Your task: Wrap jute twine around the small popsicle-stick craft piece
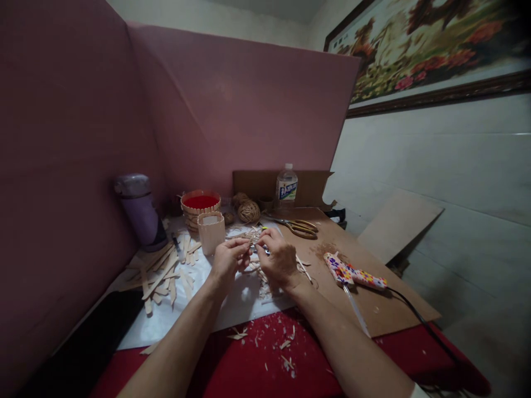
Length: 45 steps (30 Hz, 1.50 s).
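My left hand (229, 262) and my right hand (277, 257) meet over the middle of the white sheet (236, 309), fingertips close together. Each is closed in a pinch, on something too small to make out. Just left of my left hand stands a small cup of upright wooden sticks (212, 235). Behind it is a larger stick-sided basket (199, 213) with a red inside. Wood scraps (265, 284) lie under my hands. Several flat craft sticks (160, 271) are strewn to the left.
A flower-patterned glue gun (352, 273) with a black cord lies on the brown board (332, 298) at right. Golden-handled scissors (302, 228), a twine ball (249, 211) and a clear bottle (287, 188) are behind. A purple flask (143, 215) stands at left. Shavings litter the red cloth (257, 365).
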Tool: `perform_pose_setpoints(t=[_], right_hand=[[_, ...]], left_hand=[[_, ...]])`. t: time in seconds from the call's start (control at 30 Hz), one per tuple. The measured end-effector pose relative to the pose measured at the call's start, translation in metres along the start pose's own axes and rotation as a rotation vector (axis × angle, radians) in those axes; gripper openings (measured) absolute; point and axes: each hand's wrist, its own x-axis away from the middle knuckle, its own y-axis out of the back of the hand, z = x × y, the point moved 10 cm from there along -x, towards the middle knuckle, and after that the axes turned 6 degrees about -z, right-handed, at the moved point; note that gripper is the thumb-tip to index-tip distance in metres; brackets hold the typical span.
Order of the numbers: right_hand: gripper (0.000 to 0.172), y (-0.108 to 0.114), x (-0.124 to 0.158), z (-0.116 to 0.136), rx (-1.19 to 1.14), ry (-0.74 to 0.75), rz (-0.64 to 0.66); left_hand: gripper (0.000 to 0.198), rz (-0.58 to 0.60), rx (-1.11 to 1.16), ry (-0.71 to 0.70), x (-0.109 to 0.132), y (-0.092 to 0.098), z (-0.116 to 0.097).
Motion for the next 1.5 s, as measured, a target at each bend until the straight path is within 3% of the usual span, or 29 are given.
perform_pose_setpoints(t=[0.2, 0.33, 0.47, 0.6, 0.7, 0.8, 0.9, 1.0, 1.17, 1.27, 1.4, 1.5], right_hand=[[0.009, -0.001, 0.001, -0.001, 0.005, -0.014, 0.007], [0.008, -0.001, 0.0, -0.003, -0.012, -0.028, 0.004], [0.009, 0.012, -0.003, -0.004, -0.097, -0.058, -0.088], [0.017, 0.023, -0.008, 0.001, -0.19, -0.041, -0.144], [0.029, 0.008, -0.01, -0.004, -0.269, -0.067, -0.014], [0.046, -0.021, -0.007, -0.019, -0.526, -0.212, 0.182], [0.055, -0.049, 0.004, -0.024, -0.867, -0.42, 0.408], [0.049, -0.058, 0.015, -0.019, -1.05, -0.56, 0.541], [0.036, -0.054, 0.016, -0.009, -1.23, -0.608, 0.577], [0.032, -0.047, 0.008, -0.01, -1.221, -0.537, 0.483], [0.03, -0.044, 0.002, -0.018, -1.12, -0.506, 0.358], [0.029, -0.047, 0.001, -0.022, -1.045, -0.481, 0.316]], left_hand=[[0.021, -0.006, -0.027, -0.036, 0.001, 0.0, -0.003], [0.021, 0.063, -0.088, -0.133, -0.002, -0.004, -0.008], [0.016, 0.041, -0.226, -0.294, -0.004, 0.0, -0.02], [0.006, 0.001, -0.47, -0.582, 0.006, -0.002, -0.043], [0.01, 0.056, -0.585, -0.841, 0.022, -0.015, -0.058], [0.014, 0.071, -0.666, -1.056, 0.036, -0.024, -0.067], [0.017, 0.073, -0.731, -1.141, 0.042, -0.028, -0.07], [0.019, 0.048, -0.768, -1.174, 0.044, -0.026, -0.073], [0.016, 0.022, -0.742, -1.171, 0.044, -0.023, -0.078], [0.017, -0.026, -0.685, -1.079, 0.04, -0.017, -0.079], [0.023, -0.153, -0.507, -0.775, 0.02, 0.005, -0.067], [0.025, -0.016, -0.36, -0.435, 0.002, 0.003, -0.036]])
